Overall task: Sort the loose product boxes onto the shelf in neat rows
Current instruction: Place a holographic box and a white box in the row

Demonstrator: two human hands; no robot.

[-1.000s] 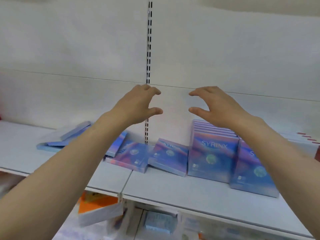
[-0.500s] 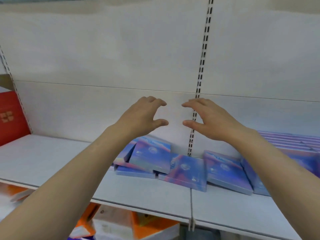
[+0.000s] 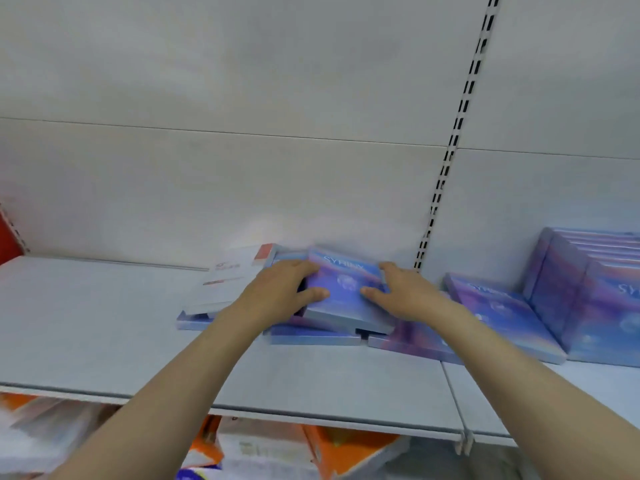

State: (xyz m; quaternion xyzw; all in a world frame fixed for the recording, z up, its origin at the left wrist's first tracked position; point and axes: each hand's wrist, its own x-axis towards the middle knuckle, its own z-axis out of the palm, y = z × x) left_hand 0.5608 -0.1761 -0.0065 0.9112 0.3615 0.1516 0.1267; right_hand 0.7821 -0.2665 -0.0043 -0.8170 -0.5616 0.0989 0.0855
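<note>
Both hands clamped on one purple box in the loose pile

Left hand [image 3: 277,292] has its thumb laid on the box's face and fingers curled round the left edge, right hand [image 3: 403,294] does the same on the right edge, so the top box [image 3: 343,294] is gripped from both sides. That box sits tilted on a couple of other purple boxes [image 3: 311,337] lying flat and crooked near the back of the shelf [image 3: 104,323]. Just left of the pile there's a white box [image 3: 227,282] with a reddish corner, label too blurry to read. Off to the right, a neat upright row [image 3: 588,282] of the same purple boxes leans against the back wall. Orange packaging [image 3: 346,448] shows on the level below.
</note>
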